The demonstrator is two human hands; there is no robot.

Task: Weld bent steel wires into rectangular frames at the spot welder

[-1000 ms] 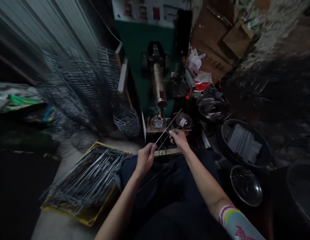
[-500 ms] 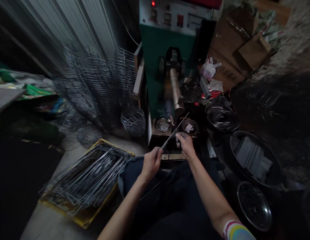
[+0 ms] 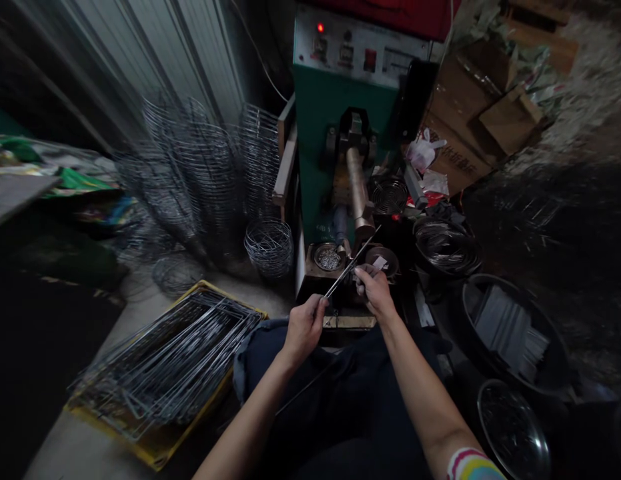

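Note:
My left hand (image 3: 305, 327) is closed around the lower end of a thin metal wire rod (image 3: 339, 280), which slants up and right toward the machine. Beside the rod, my right hand (image 3: 375, 290) has thumb and fingers pinched together; anything between them is too small to make out. Just beyond both hands is the lower end of a thick metal arm (image 3: 359, 190) on a green machine (image 3: 315, 93). Small shiny metal pieces (image 3: 329, 258) fill a dish to the left of the rod's tip. Another dark dish (image 3: 394, 268), holding pale pieces, lies behind my right hand.
A yellow crate (image 3: 160, 459) of bent wire frames (image 3: 185, 367) stands at left. Behind it rise stacks of wire baskets (image 3: 205, 160). On the right are coiled wire (image 3: 445, 247), a black tub (image 3: 557, 347) of flat strips and a round metal bowl (image 3: 537, 443). Cardboard boxes (image 3: 457, 113) lean behind.
The view has tilted slightly, so the machine sits lower and further right. Both hands keep nearly the same pose, with the rod still in my left hand.

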